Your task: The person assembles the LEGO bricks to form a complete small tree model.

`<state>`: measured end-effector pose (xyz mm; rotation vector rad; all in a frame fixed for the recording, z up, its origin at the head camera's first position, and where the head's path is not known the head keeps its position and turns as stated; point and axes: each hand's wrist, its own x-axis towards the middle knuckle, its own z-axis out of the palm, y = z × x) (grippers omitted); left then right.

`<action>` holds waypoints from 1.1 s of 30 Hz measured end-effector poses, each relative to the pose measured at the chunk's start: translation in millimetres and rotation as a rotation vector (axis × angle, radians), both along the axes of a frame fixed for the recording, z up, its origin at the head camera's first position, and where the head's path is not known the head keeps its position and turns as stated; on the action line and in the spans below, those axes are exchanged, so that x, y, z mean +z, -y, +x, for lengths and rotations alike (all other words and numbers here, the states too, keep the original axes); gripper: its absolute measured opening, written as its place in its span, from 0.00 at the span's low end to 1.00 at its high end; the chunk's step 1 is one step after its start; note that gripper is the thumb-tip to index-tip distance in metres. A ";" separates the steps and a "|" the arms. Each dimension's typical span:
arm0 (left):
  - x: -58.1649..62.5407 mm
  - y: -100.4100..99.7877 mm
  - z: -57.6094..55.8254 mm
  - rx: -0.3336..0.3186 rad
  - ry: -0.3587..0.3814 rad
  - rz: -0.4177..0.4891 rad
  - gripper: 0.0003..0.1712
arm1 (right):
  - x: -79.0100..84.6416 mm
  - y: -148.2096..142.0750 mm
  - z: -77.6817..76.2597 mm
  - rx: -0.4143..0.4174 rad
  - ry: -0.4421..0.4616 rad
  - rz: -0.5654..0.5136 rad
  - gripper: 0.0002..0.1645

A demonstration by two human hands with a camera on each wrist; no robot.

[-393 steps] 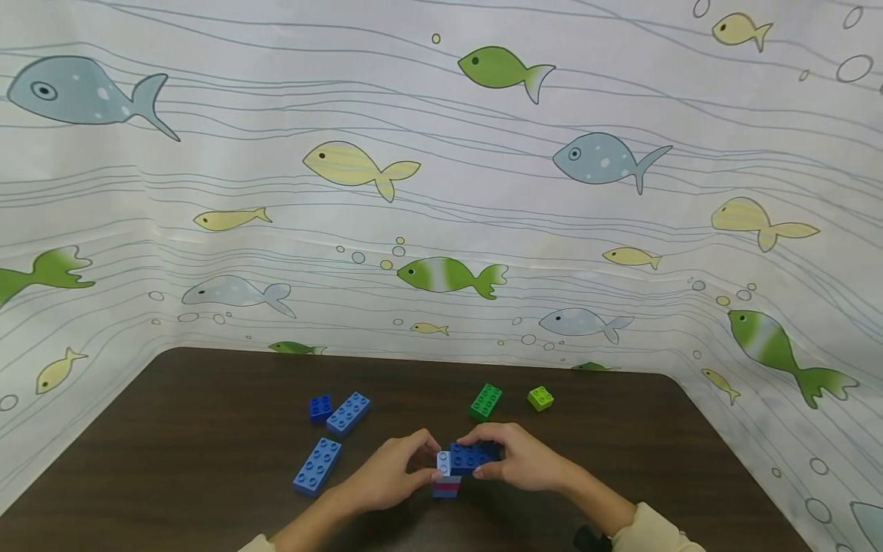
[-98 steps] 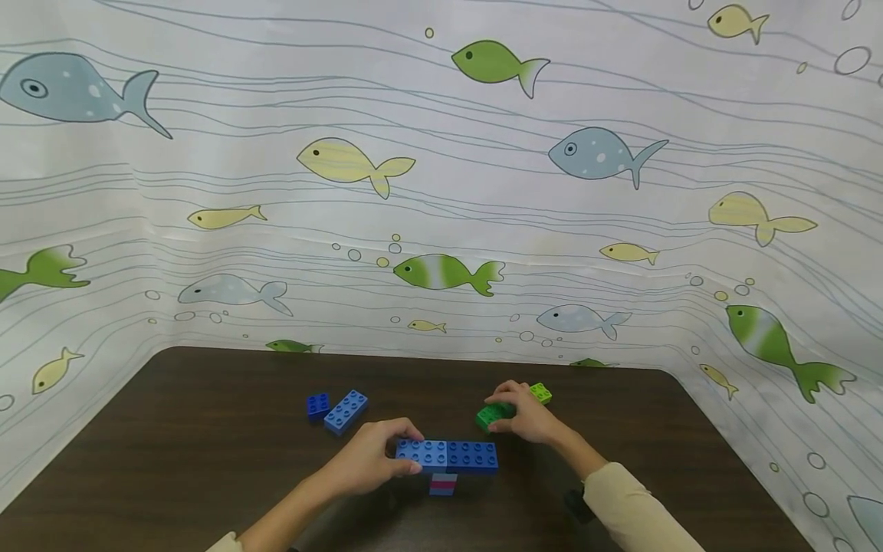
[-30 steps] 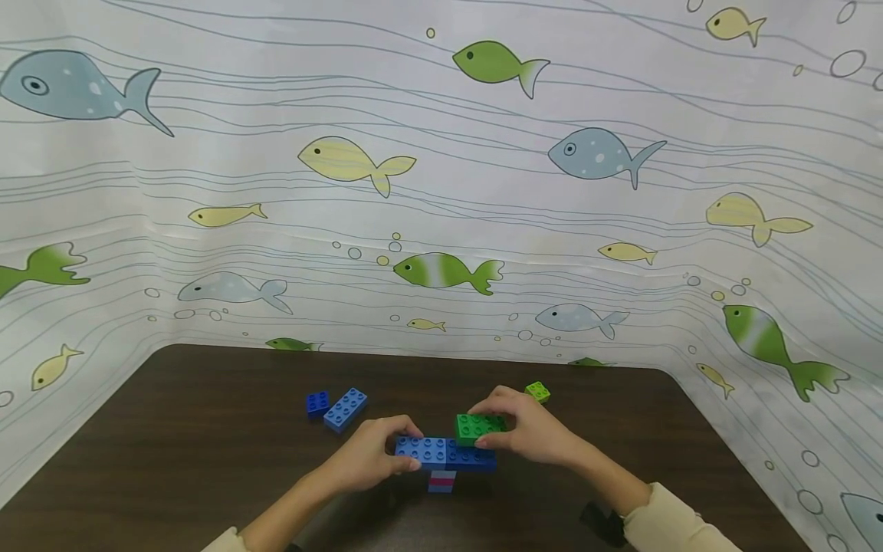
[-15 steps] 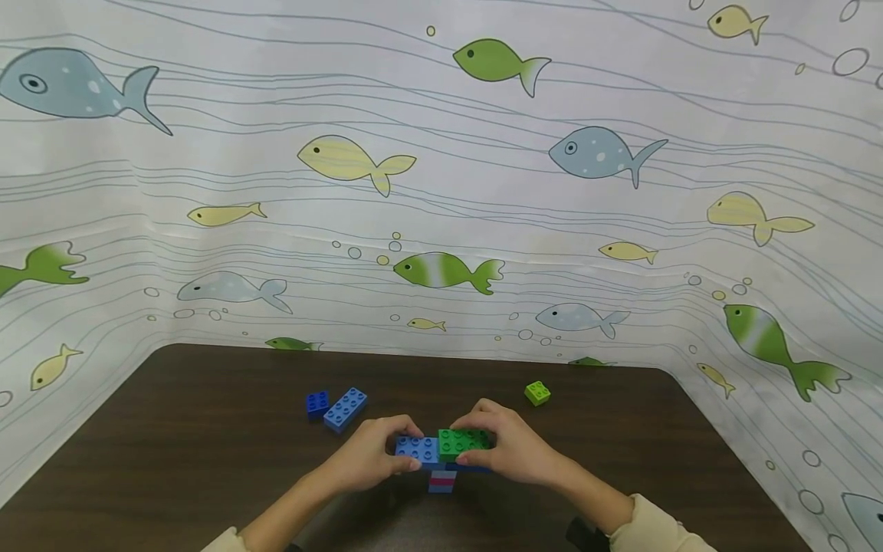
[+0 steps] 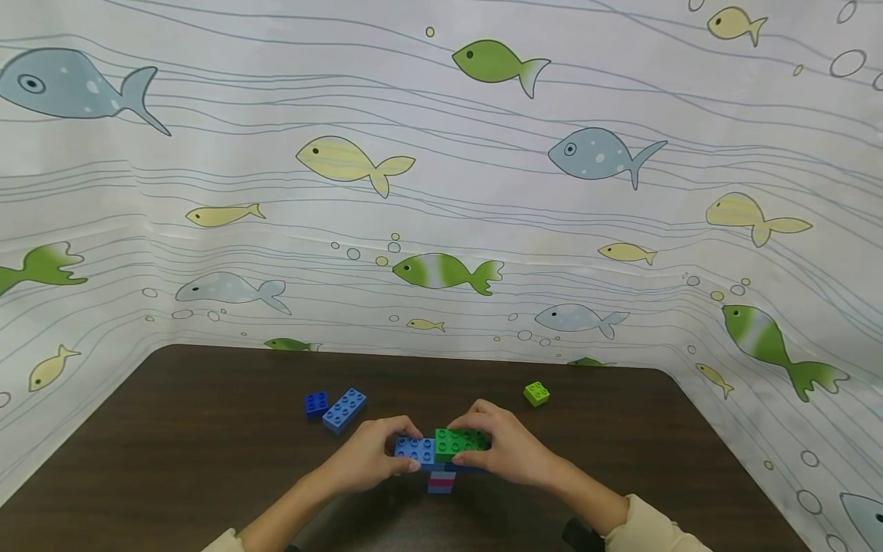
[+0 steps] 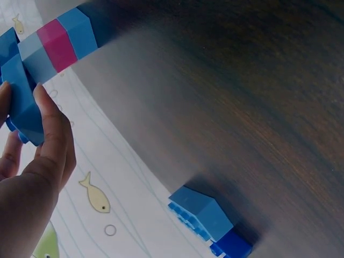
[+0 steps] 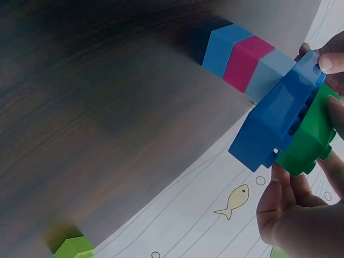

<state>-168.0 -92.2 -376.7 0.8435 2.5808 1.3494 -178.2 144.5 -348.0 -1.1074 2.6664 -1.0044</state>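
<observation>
At the table's front middle, a small pillar (image 5: 441, 483) of blue, pink and pale blue bricks carries a crosspiece of two long bricks. My left hand (image 5: 366, 458) grips the light blue brick (image 5: 414, 448) of that crosspiece between thumb and fingers. My right hand (image 5: 510, 448) pinches a green brick (image 5: 451, 443) over the dark blue brick (image 7: 269, 123) and across the seam beside it. From the right wrist view, studs of the dark blue brick show along a narrow gap under the green one. The right fingers hide the green brick's right end.
Farther back on the dark table (image 5: 228, 429) lie a small deep-blue brick (image 5: 316, 404) and a long blue brick (image 5: 344, 410) at the left. A small lime brick (image 5: 536, 393) lies at the back right. A fish-patterned sheet (image 5: 441, 207) rises behind.
Earlier, the right hand set the dark blue brick and a light blue brick joined it from the left. The right hand then took the green brick from the table and brought it left onto the crosspiece.
</observation>
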 end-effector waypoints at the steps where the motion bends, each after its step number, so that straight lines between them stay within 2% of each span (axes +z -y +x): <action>1: 0.0 0.1 0.0 -0.001 -0.001 0.000 0.13 | 0.1 0.3 -0.1 0.001 0.000 0.002 0.18; 12: 3.6 -0.9 0.7 -0.014 -0.013 -0.025 0.16 | -1.0 0.4 -1.8 0.017 -0.003 0.001 0.18; 19: 7.6 -8.0 -0.2 -0.076 -0.007 0.078 0.18 | -1.6 0.0 -2.1 0.022 -0.016 -0.002 0.18; 25: 5.7 -12.9 -0.1 -0.053 -0.023 0.074 0.15 | -2.4 0.4 -1.5 0.024 -0.021 -0.006 0.18; 30: 6.3 -14.0 0.8 -0.050 -0.021 0.077 0.14 | -0.9 -1.8 -1.2 0.023 0.032 -0.018 0.19; 33: 7.1 -14.2 1.1 -0.050 -0.017 0.080 0.15 | 2.0 -5.5 -2.0 0.029 0.100 -0.042 0.19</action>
